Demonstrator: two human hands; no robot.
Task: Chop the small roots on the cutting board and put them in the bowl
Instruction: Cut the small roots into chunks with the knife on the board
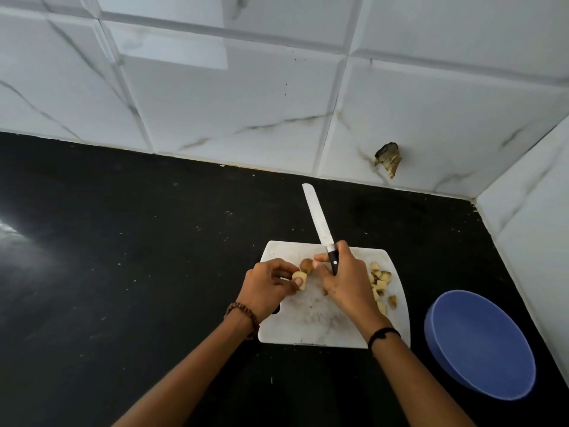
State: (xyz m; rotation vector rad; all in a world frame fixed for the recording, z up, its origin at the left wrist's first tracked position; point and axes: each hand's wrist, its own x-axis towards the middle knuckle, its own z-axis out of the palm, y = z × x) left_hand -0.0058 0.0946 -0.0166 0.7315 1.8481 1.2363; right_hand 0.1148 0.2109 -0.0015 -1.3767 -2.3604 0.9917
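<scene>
Head view — left hand (267, 284) pinches a root piece (300, 277), right hand (346, 280) grips the knife (317, 217), handle half-hidden.

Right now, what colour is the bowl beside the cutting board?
Blue; the bowl shows best in the head view.

We see a black countertop (123, 257) bearing a white cutting board (311, 322) and, just beside it, a blue bowl (480, 346).
</scene>
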